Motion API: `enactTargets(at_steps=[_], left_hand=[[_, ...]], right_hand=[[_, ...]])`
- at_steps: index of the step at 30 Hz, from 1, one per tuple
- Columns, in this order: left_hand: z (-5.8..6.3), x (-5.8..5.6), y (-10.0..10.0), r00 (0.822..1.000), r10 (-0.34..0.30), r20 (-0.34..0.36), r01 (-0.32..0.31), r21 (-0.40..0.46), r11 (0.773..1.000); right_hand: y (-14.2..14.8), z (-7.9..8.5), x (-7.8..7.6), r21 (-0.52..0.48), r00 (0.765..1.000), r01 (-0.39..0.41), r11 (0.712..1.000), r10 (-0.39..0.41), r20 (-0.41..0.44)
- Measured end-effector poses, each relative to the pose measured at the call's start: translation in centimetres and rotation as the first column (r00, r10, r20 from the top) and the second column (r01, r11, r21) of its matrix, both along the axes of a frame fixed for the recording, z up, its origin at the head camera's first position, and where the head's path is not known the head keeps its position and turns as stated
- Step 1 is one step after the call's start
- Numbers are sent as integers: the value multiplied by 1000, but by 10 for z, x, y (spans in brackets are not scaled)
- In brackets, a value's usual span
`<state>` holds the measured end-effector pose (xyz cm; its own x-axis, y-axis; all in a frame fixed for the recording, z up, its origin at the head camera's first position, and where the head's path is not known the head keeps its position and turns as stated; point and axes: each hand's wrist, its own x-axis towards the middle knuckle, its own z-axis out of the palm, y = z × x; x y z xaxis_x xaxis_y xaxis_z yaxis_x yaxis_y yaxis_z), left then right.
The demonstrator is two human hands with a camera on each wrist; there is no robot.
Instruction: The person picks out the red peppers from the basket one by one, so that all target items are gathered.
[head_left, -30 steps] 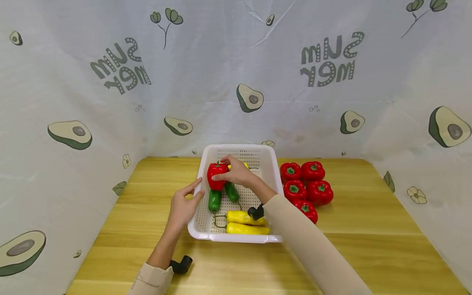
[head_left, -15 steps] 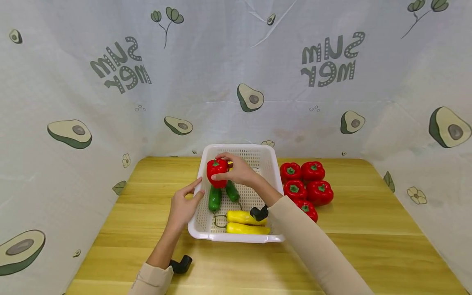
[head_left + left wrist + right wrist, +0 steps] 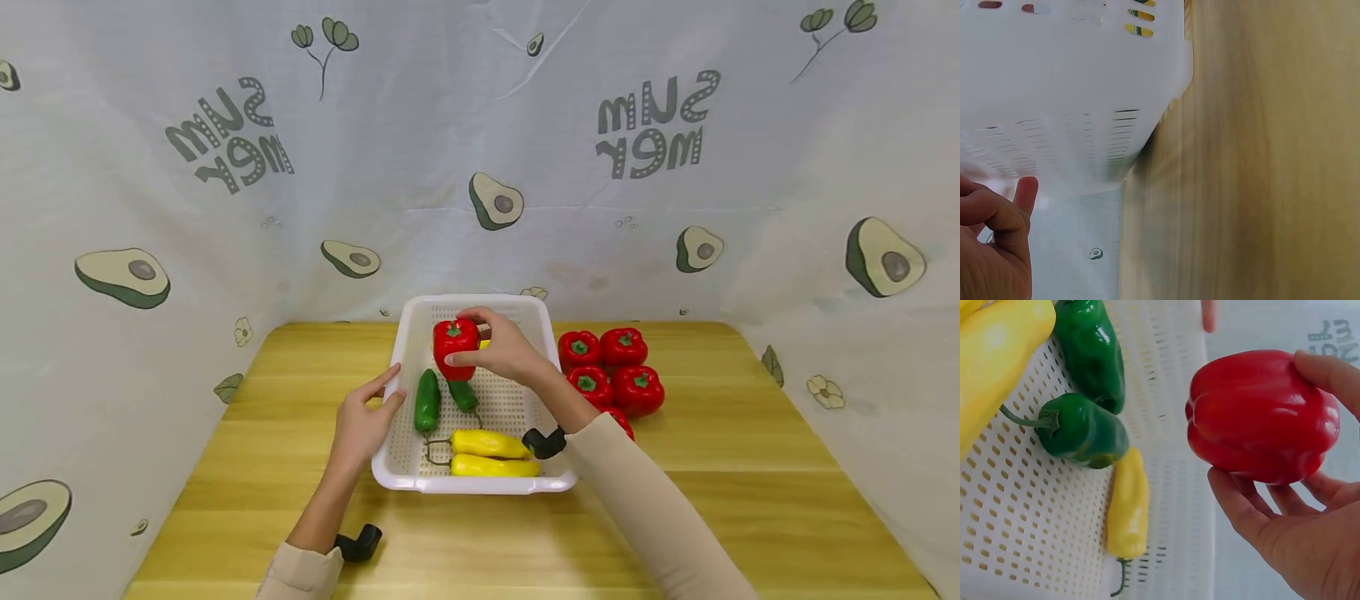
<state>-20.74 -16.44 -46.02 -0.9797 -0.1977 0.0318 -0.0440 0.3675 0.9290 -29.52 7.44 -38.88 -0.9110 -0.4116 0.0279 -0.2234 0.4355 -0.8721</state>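
My right hand [image 3: 502, 346] holds a red bell pepper [image 3: 1263, 419] by its sides, thumb across from the fingers, over the white basket [image 3: 472, 485]. In the right wrist view the bell pepper is raised beside the basket's contents. Below it lie two green peppers, one long green pepper [image 3: 427, 400] at the left and another green pepper [image 3: 462, 395] partly covered by the red one. At the basket's left rim, my left hand [image 3: 365, 425] grips the edge with thumb and forefinger; in the left wrist view its fingers [image 3: 1025, 194] are by the outer wall.
Two yellow peppers [image 3: 491, 443] lie along the basket's near side, and another yellow pepper [image 3: 1129, 506] is farther back. Several red bell peppers [image 3: 637, 390] stand on the wooden table [image 3: 720, 517] right of the basket. A patterned curtain [image 3: 420, 125] hangs behind.
My right hand has carried the red bell pepper up and to the right, uncovering more of the left green pepper. The head view has shifted slightly. My left hand stays at the rim.
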Motion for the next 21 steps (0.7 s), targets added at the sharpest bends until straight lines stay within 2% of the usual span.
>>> enactTargets(at_steps=[12, 21], left_hand=[[0, 2, 0, 1000, -7, 8, 7, 40, 999], [2, 2, 0, 1000, -8, 19, 7, 30, 1000]], right_hand=[[31, 11, 28, -74, 998, -47, 996, 49, 27], [58, 19, 48, -49, 1000, 17, 999, -17, 0]])
